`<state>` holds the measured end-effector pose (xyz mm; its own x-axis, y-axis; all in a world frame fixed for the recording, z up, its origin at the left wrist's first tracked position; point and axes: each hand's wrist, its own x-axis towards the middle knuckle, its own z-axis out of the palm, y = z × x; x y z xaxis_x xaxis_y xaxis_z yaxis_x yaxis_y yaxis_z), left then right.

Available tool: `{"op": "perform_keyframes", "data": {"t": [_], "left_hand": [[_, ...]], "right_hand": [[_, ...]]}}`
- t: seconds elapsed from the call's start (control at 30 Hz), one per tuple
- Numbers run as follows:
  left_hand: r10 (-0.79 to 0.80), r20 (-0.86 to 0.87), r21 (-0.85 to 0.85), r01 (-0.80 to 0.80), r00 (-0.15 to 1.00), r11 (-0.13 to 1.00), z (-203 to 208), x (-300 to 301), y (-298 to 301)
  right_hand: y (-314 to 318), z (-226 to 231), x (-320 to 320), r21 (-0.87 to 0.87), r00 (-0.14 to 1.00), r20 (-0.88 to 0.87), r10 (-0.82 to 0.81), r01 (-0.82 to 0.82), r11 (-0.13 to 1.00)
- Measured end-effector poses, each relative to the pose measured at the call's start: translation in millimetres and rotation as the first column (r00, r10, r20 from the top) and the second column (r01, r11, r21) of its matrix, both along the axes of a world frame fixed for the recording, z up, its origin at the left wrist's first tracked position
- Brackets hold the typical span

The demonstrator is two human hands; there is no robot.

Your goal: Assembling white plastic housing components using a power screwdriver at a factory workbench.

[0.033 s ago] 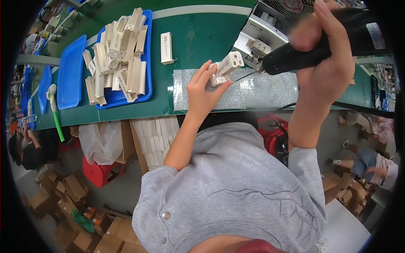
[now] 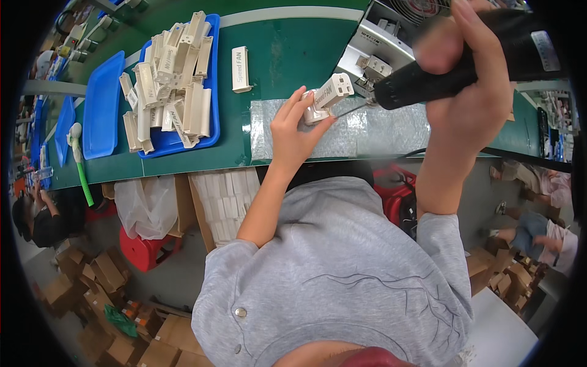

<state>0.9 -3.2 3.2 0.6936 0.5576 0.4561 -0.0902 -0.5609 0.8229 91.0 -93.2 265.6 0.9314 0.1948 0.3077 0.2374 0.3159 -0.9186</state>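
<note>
The black driver [image 2: 422, 81] had edged nearer the cream casing [image 2: 330, 93].
Left hand [image 2: 292, 131] kept its grip on the casing above the worktop [image 2: 275, 61]; right hand [image 2: 468, 116] clasped the driver, whose bit [image 2: 353, 111] seemed engaged.

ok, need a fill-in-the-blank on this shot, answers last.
The right hand holds a ____ cylindrical electric screwdriver.
The left hand holds a cream plastic housing above a ____ tabletop.
Similar cream housings are piled in a ____ rectangular plastic tray.
One loose cream housing lies to the ____ of that tray.
Missing words: black; green; blue; right.
</note>
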Motion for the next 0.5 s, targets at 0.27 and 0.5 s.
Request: {"op": "perform_keyframes", "data": {"t": [0.27, 0.5], "left_hand": [[0.018, 0.01, 0.064, -0.019, 1.0, 0.998, -2.2, -1.5, 6.6], [0.016, 0.014, 0.052, -0.017, 1.0, 0.999, 0.5, -0.5, 4.3]], "right_hand": [[15.7, -21.2, 9.1, 0.074, 0.996, 0.084, 0.028, -0.034, 0.997], [16.1, -27.6, 11.6, 0.05, 0.987, 0.16, -0.021, 0.013, 0.999]]}}
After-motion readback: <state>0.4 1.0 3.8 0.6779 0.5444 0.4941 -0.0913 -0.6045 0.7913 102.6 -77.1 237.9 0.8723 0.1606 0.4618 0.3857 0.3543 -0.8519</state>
